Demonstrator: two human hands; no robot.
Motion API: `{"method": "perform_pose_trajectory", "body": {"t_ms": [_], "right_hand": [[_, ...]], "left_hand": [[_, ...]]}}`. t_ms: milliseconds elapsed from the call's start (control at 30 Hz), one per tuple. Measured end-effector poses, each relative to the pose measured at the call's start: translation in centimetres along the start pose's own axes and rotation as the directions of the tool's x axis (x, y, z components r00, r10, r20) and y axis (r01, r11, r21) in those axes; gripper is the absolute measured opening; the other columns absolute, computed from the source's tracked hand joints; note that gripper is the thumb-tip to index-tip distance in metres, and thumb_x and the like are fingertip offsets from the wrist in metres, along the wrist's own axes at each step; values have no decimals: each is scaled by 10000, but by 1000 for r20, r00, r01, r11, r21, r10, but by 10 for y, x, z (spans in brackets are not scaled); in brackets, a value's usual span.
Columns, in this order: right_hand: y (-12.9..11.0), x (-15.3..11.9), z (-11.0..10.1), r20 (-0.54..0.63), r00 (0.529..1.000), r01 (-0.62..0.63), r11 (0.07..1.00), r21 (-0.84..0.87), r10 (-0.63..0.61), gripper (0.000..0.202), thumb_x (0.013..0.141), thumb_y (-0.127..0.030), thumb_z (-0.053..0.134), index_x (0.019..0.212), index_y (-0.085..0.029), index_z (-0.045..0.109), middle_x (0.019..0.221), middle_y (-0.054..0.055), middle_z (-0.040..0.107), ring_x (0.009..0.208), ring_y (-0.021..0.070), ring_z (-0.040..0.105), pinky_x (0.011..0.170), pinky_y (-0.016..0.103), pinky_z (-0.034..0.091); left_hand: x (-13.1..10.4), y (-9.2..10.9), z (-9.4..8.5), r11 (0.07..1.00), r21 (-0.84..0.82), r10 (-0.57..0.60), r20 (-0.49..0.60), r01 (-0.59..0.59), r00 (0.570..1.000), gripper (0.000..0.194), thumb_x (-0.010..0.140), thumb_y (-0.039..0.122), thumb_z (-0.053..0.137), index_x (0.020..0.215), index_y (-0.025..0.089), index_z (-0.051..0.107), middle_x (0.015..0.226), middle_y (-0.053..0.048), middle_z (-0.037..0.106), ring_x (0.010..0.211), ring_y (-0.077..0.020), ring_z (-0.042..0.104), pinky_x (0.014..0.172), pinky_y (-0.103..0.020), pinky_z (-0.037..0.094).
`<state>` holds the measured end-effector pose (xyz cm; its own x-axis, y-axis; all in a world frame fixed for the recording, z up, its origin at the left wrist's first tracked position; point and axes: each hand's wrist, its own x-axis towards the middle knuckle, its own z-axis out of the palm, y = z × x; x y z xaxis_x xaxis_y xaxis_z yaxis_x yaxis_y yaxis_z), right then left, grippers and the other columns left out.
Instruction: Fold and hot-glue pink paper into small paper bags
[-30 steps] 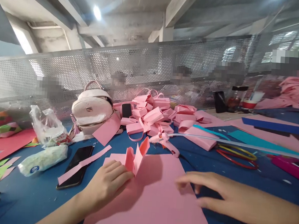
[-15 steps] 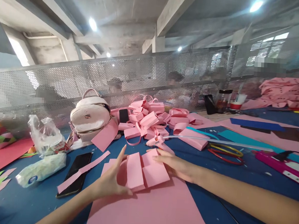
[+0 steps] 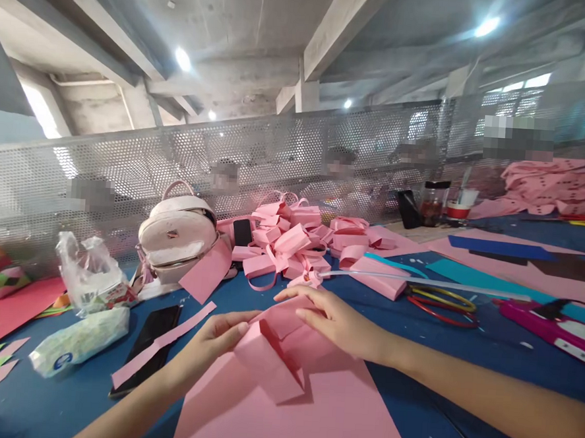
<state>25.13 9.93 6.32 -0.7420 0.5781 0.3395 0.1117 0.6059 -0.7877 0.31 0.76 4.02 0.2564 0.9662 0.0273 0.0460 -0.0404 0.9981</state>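
A folded pink paper piece (image 3: pixel 268 366) is tilted above a large flat pink sheet (image 3: pixel 330 419), its open side showing a dark inner fold. My left hand (image 3: pixel 220 340) grips its upper left edge between thumb and fingers. On the piece's upper right flap, my right hand (image 3: pixel 333 317) is closed with bent fingers. Just behind my right hand lies a pink glue gun (image 3: pixel 308 279), partly hidden by that hand. A pile of folded pink paper pieces (image 3: pixel 291 235) stands farther back.
Left of the sheet are a black phone (image 3: pixel 153 343) under a pink strip, a tissue pack (image 3: pixel 81 341) and a plastic bag (image 3: pixel 91 276). Behind stands a white backpack (image 3: pixel 177 235). At right lie coloured cable loops (image 3: pixel 443 307) and a magenta power strip (image 3: pixel 551 327).
The folded piece has been tilted up and turned, its inner fold now visible. My left hand has closed from a spread pose onto its upper edge; my right hand has shifted over the flap.
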Motion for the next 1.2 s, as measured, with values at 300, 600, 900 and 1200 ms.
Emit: {"method": "perform_pose_trajectory", "body": {"t_ms": [300,600,900,1200], "right_hand": [[-12,8,11,-9,999,43,995,-86,-44,295,974,-166,464,1159,-255,676,1227,37,695,1162,221,631,1050,398,465],[-11,35,12,-6,820,465,674,-574,-572,322,1001,-113,475,1269,-241,601,1258,61,687,1213,215,578,1042,392,426],[6,56,39,192,729,584,452,-674,-657,218,1052,-217,497,994,-195,706,883,6,748,823,179,543,802,336,378],[17,73,38,100,646,656,483,-581,-757,124,996,-183,587,904,-200,668,839,-10,744,775,165,509,779,341,367]], "left_hand": [[-3,-4,12,998,-57,-23,83,28,996,493,960,532,586,1180,118,739,952,-102,768,883,-244,700,797,-316,522],[9,-7,4,940,330,147,-161,-87,976,507,989,543,496,664,157,545,653,34,444,649,-118,357,609,-233,311],[22,-15,-4,938,309,247,-285,-155,926,504,958,582,502,692,158,561,658,29,467,648,-125,368,591,-233,303],[10,-31,-13,988,73,149,-308,-133,940,492,959,575,538,1266,220,685,1231,-78,702,1155,-281,603,969,-362,478]]}}
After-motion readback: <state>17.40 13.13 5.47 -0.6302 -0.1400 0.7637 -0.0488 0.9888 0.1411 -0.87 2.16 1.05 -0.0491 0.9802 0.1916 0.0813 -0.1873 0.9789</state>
